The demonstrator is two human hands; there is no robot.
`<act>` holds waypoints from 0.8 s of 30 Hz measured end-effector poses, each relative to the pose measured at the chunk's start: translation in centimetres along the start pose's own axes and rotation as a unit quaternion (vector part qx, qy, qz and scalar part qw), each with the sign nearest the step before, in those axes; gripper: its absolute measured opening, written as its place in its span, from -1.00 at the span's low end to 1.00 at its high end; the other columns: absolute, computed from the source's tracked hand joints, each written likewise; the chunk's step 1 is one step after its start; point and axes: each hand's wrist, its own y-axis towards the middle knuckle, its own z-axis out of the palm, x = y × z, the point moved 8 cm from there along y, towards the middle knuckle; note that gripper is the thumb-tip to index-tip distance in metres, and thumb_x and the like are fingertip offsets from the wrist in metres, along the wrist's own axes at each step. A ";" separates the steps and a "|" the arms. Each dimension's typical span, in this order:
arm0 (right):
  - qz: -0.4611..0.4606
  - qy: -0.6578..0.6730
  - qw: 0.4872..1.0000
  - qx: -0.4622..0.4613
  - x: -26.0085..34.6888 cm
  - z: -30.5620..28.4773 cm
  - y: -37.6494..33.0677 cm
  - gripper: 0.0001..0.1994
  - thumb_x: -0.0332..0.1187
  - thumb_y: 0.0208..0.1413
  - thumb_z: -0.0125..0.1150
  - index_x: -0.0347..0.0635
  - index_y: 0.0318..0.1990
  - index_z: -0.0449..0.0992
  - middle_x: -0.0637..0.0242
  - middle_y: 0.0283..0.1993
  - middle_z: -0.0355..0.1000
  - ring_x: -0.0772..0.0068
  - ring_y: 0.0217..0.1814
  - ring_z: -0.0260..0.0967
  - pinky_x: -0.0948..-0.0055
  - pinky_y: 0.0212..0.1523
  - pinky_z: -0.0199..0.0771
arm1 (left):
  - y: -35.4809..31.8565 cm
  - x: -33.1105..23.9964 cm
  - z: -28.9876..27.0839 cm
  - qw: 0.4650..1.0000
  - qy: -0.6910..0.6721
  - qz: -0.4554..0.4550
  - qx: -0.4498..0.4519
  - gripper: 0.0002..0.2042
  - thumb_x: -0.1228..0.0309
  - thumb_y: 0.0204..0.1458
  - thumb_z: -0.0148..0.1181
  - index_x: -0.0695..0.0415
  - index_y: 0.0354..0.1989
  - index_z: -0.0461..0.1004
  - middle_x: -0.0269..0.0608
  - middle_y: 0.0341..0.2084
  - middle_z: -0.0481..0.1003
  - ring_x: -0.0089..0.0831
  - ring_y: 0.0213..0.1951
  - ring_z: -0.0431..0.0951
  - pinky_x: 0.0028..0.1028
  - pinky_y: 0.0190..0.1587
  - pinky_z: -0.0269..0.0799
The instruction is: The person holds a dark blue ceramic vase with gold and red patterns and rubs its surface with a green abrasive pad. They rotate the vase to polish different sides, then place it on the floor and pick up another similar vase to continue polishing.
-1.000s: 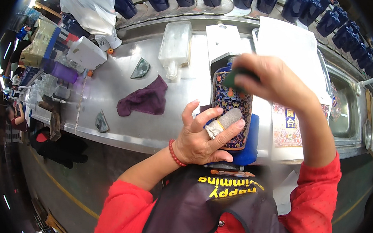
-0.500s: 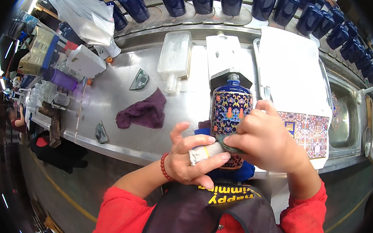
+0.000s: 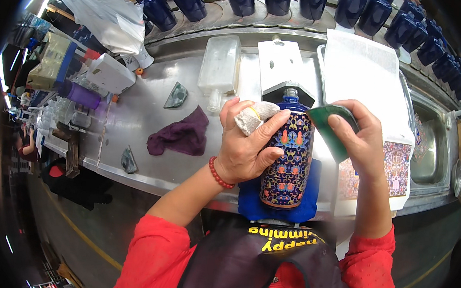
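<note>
A dark blue bottle with a colourful floral wrap (image 3: pixel 287 158) lies on a blue cloth (image 3: pixel 250 199), its neck pointing away. My left hand (image 3: pixel 245 150) rests on the bottle's left side near the shoulder, fingers spread. A white knitted cover (image 3: pixel 251 118) sits on one of its fingers; a red bead bracelet circles the wrist. Pinched between thumb and fingers, a green scraper (image 3: pixel 330 130) is in my right hand (image 3: pixel 362 140), with one corner close to the bottle's right shoulder. Whether that corner touches the bottle I cannot tell.
Left on the steel table lie a purple cloth (image 3: pixel 180 134) and two dark green pieces (image 3: pixel 176 96). A clear bottle (image 3: pixel 220 65) stands behind. Patterned sheets (image 3: pixel 397 171) and white paper (image 3: pixel 361 73) lie right, before a sink (image 3: pixel 428 150). Blue bottles (image 3: pixel 278 0) line the conveyor.
My left hand has moved up to the bottle's shoulder. My right hand has drawn up and right with the scraper, leaving the lower wrap visible.
</note>
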 end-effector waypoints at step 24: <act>-0.010 -0.007 1.000 -0.019 0.0 -0.6 -2.3 -0.81 -0.38 0.22 0.31 -0.32 -0.12 0.57 0.37 -0.31 0.56 0.64 -0.30 0.48 0.60 -0.28 0.47 | 0.0 -1.2 -0.1 0.998 0.058 -0.007 0.023 -0.22 -0.29 0.23 -0.10 0.18 0.32 0.42 -0.11 0.07 0.52 -0.12 0.17 0.20 0.05 0.37 -0.16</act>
